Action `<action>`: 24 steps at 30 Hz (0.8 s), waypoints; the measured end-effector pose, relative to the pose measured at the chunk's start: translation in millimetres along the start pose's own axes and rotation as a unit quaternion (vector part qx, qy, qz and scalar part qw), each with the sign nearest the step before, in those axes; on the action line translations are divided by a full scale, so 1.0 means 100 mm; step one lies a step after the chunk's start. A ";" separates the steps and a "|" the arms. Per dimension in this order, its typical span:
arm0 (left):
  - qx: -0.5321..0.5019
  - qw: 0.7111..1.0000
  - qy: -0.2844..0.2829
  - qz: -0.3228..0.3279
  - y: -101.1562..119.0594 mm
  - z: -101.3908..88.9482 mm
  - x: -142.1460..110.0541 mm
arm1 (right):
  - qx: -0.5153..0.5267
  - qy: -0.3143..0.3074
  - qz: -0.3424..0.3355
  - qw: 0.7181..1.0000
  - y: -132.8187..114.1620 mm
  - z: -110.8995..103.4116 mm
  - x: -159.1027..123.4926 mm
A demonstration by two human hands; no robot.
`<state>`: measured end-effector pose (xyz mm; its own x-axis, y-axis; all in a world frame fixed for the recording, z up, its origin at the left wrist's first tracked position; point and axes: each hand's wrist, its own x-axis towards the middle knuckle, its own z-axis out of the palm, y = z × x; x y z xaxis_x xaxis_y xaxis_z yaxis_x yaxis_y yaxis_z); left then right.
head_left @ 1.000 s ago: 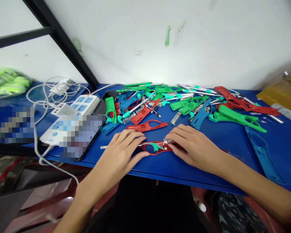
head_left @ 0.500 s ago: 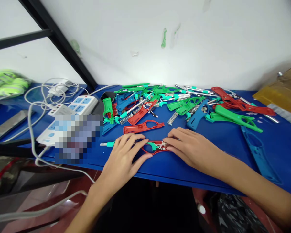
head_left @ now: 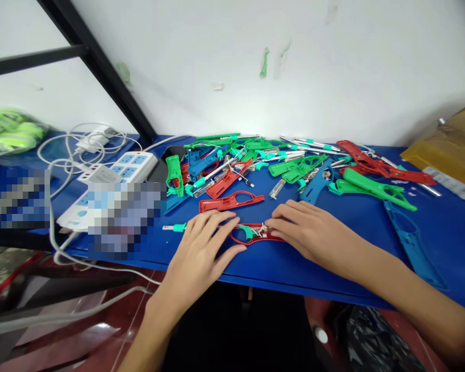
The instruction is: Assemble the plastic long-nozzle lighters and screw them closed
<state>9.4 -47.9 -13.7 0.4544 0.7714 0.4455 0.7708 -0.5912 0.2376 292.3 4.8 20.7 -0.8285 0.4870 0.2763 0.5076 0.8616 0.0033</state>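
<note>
A red half casing of a long-nozzle lighter [head_left: 259,237] lies open side up at the table's front edge. It has a finger loop, a teal trigger [head_left: 248,232] and thin white wires. My left hand [head_left: 203,245] presses over its left part, fingers curved across the metal nozzle tube. The tube's tip and a teal collar [head_left: 179,228] stick out to the left of that hand. My right hand [head_left: 304,227] grips the casing's right end, with thumb and fingertips close to the wires and small inner parts. The fingers hide that end.
Red, green and blue casing halves, metal tubes and clear fuel tanks are piled along the wall. A loose red casing [head_left: 232,200] lies just behind my hands. White power strips [head_left: 134,168] with cables stand left; a cardboard box [head_left: 449,139] stands right, beyond a blue casing [head_left: 413,245].
The head view has shifted slightly. Both hands stay on the lighter casing; the right fingers have moved only a little at the wires.
</note>
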 end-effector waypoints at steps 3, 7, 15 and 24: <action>-0.011 0.999 0.000 0.041 0.11 0.02 0.07 | 0.001 0.005 -0.001 1.000 0.01 0.01 0.00; -0.002 0.998 -0.009 0.064 0.21 0.11 0.17 | 0.001 0.002 0.001 1.000 0.02 0.01 0.00; -0.003 0.998 0.007 0.065 0.21 0.15 0.16 | 0.020 -0.005 0.001 1.000 0.00 -0.02 0.00; -0.013 0.998 0.015 0.061 0.22 0.15 0.16 | 0.038 0.002 0.005 0.999 -0.04 -0.04 0.00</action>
<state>40.3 -45.3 -14.0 0.5297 0.6869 0.4976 0.6987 -0.6859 0.2031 291.3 0.7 24.1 -0.8223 0.4955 0.2799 0.4968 0.8649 -0.0717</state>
